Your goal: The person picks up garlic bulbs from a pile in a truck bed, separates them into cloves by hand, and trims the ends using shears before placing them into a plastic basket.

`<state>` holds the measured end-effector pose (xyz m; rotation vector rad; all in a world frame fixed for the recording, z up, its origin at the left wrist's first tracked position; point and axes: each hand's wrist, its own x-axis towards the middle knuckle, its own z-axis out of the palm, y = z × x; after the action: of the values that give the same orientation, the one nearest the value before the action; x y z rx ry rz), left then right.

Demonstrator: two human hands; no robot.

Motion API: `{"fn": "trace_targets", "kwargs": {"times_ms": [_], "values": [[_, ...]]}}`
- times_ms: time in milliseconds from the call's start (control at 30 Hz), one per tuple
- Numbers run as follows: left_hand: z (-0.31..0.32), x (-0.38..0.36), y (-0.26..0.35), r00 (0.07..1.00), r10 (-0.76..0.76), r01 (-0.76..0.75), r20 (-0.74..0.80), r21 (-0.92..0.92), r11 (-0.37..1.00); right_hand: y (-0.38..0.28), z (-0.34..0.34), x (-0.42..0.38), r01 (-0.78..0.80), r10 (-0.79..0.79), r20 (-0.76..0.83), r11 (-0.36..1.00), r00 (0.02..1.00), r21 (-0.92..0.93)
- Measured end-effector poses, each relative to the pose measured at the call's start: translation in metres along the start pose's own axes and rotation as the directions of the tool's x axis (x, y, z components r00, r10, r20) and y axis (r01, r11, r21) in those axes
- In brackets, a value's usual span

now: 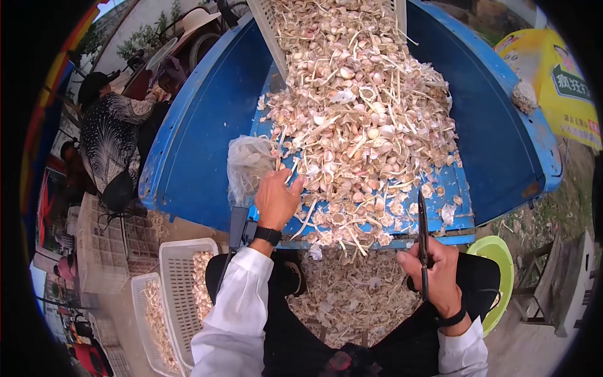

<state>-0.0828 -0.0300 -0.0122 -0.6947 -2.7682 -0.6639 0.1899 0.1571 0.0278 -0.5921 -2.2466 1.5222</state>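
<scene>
Head view: we are looking down at garlic (377, 119), which is lying in a loose heap of cloves, stems and skins on a blue table (463, 217). It is spilling from the mouth of a pale crate (269, 34) at the top, and tall blue sides (207, 132) are flanking it.

At the heap's left edge, our left hand (278, 200) is reaching palm down, its fingers partly curled and its thumb standing slightly apart; we cannot tell whether it is pinching anything. A clear plastic bag (244, 169) is lying just beside it. At the near right, our right hand (440, 273) is closing around a long dark tool (423, 232), whose tip is pointing away from us towards the garlic.

Below the table's near edge, scraps (358, 289) are covering the ground between our legs. Two white baskets (180, 289) holding more garlic are standing at our left, and a green basin (507, 270) is sitting at our right. Farther out, a person (113, 141) in a patterned top is sitting at the left, and a yellow umbrella (524, 53) is showing at the upper right.
</scene>
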Motion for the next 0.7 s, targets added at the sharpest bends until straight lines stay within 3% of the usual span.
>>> {"fn": "trace_targets", "kwargs": {"times_ms": [100,300,333,400,433,500,567,633,700], "values": [[0.037,0.018,-0.016,0.996,-0.02,0.013,0.087,0.089,0.996,0.009,0.002,0.004,0.058,-0.06,-0.028,0.996,0.998,-0.064],[0.027,0.004,0.001,0.997,0.066,-0.066,0.04,0.005,0.998,0.005,0.005,0.011,0.101,-0.105,-0.041,0.991,0.994,-0.092],[0.018,0.0,0.005,1.0,0.027,-0.025,0.002,-0.255,0.967,0.005,0.006,0.012,0.081,-0.087,-0.049,0.991,0.995,-0.104],[0.003,-0.012,0.015,0.995,-0.1,0.086,0.016,-0.666,0.741,0.001,0.009,0.016,0.061,-0.068,-0.053,0.991,0.996,-0.115],[-0.008,-0.02,0.021,0.994,-0.104,0.089,0.018,-0.667,0.74,-0.003,0.009,0.02,0.099,-0.103,-0.005,0.975,0.995,-0.198],[-0.031,-0.037,0.033,0.894,-0.042,0.422,0.445,-0.809,0.41,-0.009,0.013,0.025,0.141,-0.134,0.044,0.948,0.99,-0.284],[-0.041,-0.054,0.041,0.86,-0.009,0.48,0.511,-0.802,0.354,-0.005,0.023,0.026,0.205,-0.159,0.135,0.856,0.978,-0.475],[-0.047,-0.068,0.046,0.838,0.115,0.48,0.534,-0.821,0.31,0.005,0.033,0.024,0.276,-0.232,0.15,0.805,0.961,-0.525],[-0.052,-0.076,0.051,0.834,0.114,0.487,0.54,-0.816,0.312,0.005,0.039,0.021,0.317,-0.251,0.194,0.742,0.948,-0.591]]}}
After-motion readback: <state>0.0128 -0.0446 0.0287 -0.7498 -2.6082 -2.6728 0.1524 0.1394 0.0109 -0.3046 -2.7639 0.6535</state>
